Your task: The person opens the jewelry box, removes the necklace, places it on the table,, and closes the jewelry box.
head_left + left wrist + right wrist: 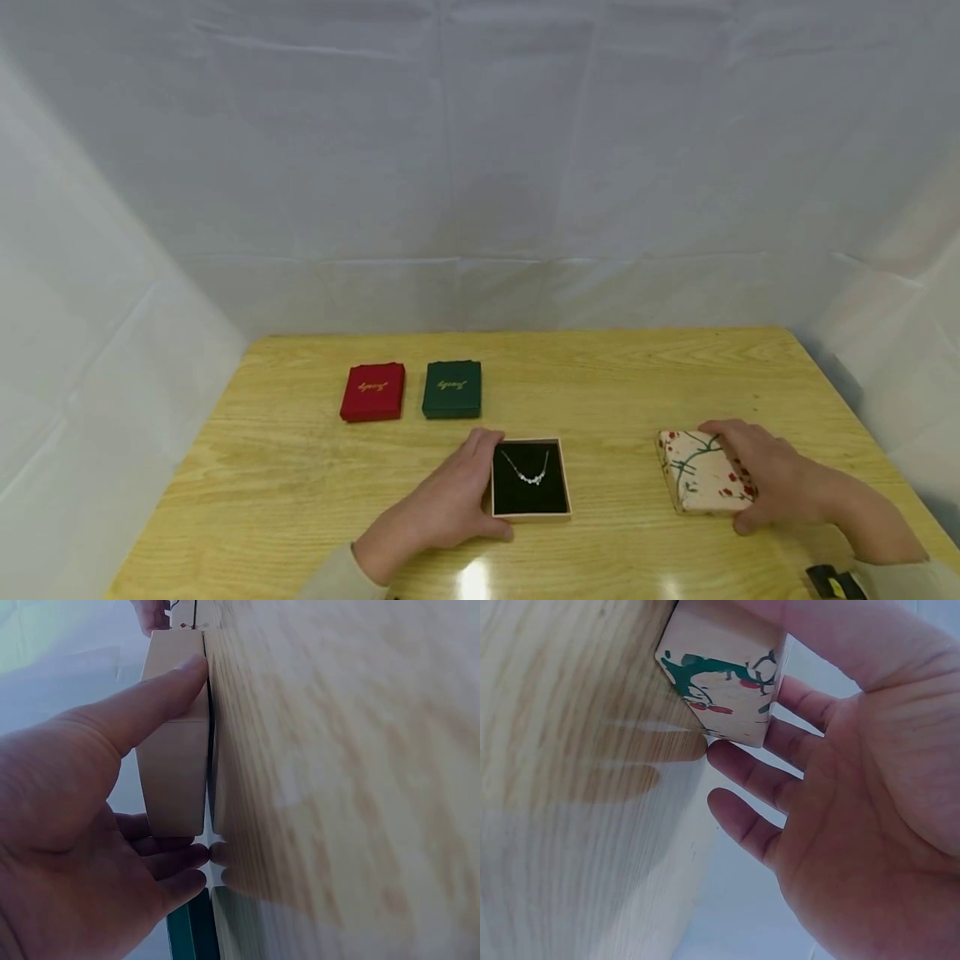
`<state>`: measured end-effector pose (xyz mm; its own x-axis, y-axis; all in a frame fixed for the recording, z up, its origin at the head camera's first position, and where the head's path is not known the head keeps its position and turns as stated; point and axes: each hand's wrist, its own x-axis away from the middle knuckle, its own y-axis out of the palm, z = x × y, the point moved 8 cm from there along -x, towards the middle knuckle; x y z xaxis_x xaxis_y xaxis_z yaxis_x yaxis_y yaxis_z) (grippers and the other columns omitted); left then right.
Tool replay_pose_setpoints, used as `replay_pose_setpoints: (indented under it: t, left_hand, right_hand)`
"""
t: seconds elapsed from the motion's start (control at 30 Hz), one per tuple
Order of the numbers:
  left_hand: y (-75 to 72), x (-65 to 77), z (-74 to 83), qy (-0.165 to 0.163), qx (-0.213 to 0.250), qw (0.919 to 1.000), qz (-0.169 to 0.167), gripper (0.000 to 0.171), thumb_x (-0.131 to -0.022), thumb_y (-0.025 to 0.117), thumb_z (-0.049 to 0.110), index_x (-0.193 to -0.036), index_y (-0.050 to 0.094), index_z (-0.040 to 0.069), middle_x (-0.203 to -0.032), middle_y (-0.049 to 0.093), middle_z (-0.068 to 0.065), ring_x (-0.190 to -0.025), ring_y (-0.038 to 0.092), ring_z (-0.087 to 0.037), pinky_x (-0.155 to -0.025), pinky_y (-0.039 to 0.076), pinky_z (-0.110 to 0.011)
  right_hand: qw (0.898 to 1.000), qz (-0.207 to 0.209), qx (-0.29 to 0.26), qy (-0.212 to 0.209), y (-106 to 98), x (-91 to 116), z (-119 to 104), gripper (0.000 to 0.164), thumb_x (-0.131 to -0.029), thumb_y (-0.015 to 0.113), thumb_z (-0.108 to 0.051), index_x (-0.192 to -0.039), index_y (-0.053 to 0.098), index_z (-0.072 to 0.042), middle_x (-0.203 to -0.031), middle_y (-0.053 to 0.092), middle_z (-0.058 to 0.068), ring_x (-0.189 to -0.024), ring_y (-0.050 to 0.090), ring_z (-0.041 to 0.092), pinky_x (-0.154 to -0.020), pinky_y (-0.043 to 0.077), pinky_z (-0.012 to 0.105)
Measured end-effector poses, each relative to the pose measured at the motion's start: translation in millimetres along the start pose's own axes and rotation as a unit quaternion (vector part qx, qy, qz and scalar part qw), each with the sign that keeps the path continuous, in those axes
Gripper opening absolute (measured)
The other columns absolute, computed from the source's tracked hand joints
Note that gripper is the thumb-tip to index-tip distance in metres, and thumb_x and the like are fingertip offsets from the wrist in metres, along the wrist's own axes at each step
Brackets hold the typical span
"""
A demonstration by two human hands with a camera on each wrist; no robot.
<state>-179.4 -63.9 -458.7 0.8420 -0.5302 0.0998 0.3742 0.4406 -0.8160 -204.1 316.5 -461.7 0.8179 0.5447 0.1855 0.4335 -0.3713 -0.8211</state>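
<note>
An open jewelry box [568, 500] with a cream rim and a black lining lies on the table in the head view. On the lining rests a silver necklace [533, 478] with small sparkling stones. My left hand [450, 504] grips this box from its left side, thumb on the near side and fingers at the far side; the left wrist view shows its plain cream wall [176, 776]. To the right, my right hand [787, 482] holds a cream box lid [701, 475] with red flowers and green branches, between thumb and fingers. Its patterned side [724, 686] shows in the right wrist view.
A red jewelry box [372, 392] and a green jewelry box [452, 389], both closed with gold lettering, stand farther back on the wooden table [585, 375]. White cloth [510, 167] hangs behind the table and at both sides.
</note>
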Motion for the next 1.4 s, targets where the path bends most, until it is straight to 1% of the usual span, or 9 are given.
replay_pose_setpoints:
  t: [0.13, 0.27, 0.37, 0.47, 0.63, 0.77, 1.0, 1.2, 1.4]
  left_hand:
    - [1.0, 0.7, 0.7, 0.004, -0.004, 1.0000, -0.001, 0.122, -0.074, 0.099, 0.042, -0.162, 0.028, -0.002, -0.154, 0.042, -0.013, -0.145, 0.043, -0.030, -0.121, 0.036, -0.047]
    - [2.2, 0.4, 1.1, 0.007, -0.002, 1.0000, -0.002, 0.123, -0.073, 0.099, 0.042, -0.162, 0.027, -0.002, -0.153, 0.042, -0.013, -0.145, 0.043, -0.029, -0.121, 0.037, -0.047]
    - [3.0, 0.2, 0.9, 0.009, 0.002, 1.0000, -0.004, 0.125, -0.072, 0.100, 0.043, -0.163, 0.026, -0.002, -0.153, 0.041, -0.012, -0.144, 0.043, -0.028, -0.121, 0.037, -0.046]
    - [2.8, 0.3, 0.5, 0.008, 0.009, 0.9999, -0.006, 0.128, -0.071, 0.100, 0.044, -0.164, 0.025, -0.001, -0.154, 0.040, -0.011, -0.145, 0.042, -0.027, -0.121, 0.037, -0.046]
    - [0.1, 0.8, -0.3, 0.002, 0.022, 0.9997, -0.005, 0.130, -0.069, 0.100, 0.046, -0.164, 0.025, 0.000, -0.157, 0.038, -0.012, -0.147, 0.039, -0.028, -0.121, 0.036, -0.046]
    - [-1.3, 1.0, -1.5, -0.004, 0.029, 0.9995, -0.006, 0.129, -0.070, 0.100, 0.047, -0.164, 0.025, 0.001, -0.158, 0.037, -0.012, -0.148, 0.038, -0.029, -0.121, 0.037, -0.047]
    - [-3.0, 1.6, -1.6, -0.002, 0.034, 0.9994, -0.008, 0.128, -0.071, 0.098, 0.050, -0.164, 0.025, 0.002, -0.159, 0.037, -0.012, -0.148, 0.038, -0.028, -0.121, 0.036, -0.047]
    - [-4.5, 2.1, -2.3, -0.002, 0.047, 0.9988, -0.009, 0.125, -0.074, 0.096, 0.051, -0.164, 0.026, 0.002, -0.158, 0.037, -0.011, -0.148, 0.037, -0.027, -0.121, 0.036, -0.047]
    - [-6.6, 3.4, -3.7, 0.003, 0.037, 0.9993, -0.006, 0.118, -0.080, 0.091, 0.052, -0.165, 0.026, 0.002, -0.160, 0.036, -0.011, -0.151, 0.033, -0.028, -0.123, 0.033, -0.048]
  right_hand:
    - [1.000, 0.001, 0.001, 0.002, 0, 0, 1, 0.122, -0.064, 0.103, -0.037, -0.158, 0.030, -0.006, -0.153, 0.039, 0.027, -0.132, 0.041, 0.054, -0.090, 0.036, 0.077]
    - [1.000, 0.005, 0.008, -0.004, 0, 2, -2, 0.127, -0.064, 0.103, -0.036, -0.160, 0.027, -0.005, -0.154, 0.036, 0.030, -0.133, 0.038, 0.060, -0.089, 0.035, 0.082]
    - [0.999, 0.021, 0.025, -0.020, -3, 4, -6, 0.129, -0.064, 0.102, -0.044, -0.161, 0.026, -0.006, -0.153, 0.036, 0.030, -0.133, 0.037, 0.063, -0.087, 0.036, 0.082]
    - [0.998, 0.042, 0.041, -0.038, -8, 5, -14, 0.129, -0.065, 0.100, -0.053, -0.162, 0.027, -0.008, -0.152, 0.038, 0.027, -0.133, 0.038, 0.059, -0.087, 0.038, 0.081]
    - [0.997, 0.056, 0.016, -0.049, -14, 2, -33, 0.113, -0.076, 0.094, -0.051, -0.162, 0.032, -0.013, -0.157, 0.037, 0.023, -0.139, 0.034, 0.055, -0.091, 0.033, 0.082]
    - [0.997, 0.054, -0.009, -0.055, -14, -5, -51, 0.097, -0.086, 0.088, -0.046, -0.162, 0.036, -0.016, -0.160, 0.036, 0.021, -0.143, 0.032, 0.053, -0.095, 0.035, 0.079]
    - [0.996, 0.039, -0.006, -0.074, -9, -22, -76, 0.078, -0.098, 0.078, -0.040, -0.160, 0.040, -0.012, -0.159, 0.043, 0.017, -0.143, 0.038, 0.050, -0.100, 0.039, 0.075]
    - [0.997, 0.028, 0.017, -0.064, -2, -41, -97, 0.068, -0.103, 0.069, -0.047, -0.158, 0.045, -0.016, -0.158, 0.046, 0.008, -0.139, 0.049, 0.035, -0.103, 0.048, 0.059]
    - [0.995, 0.039, 0.034, -0.084, 4, -62, -120, 0.053, -0.104, 0.068, -0.044, -0.148, 0.056, -0.016, -0.150, 0.053, 0.000, -0.140, 0.050, 0.029, -0.108, 0.048, 0.055]
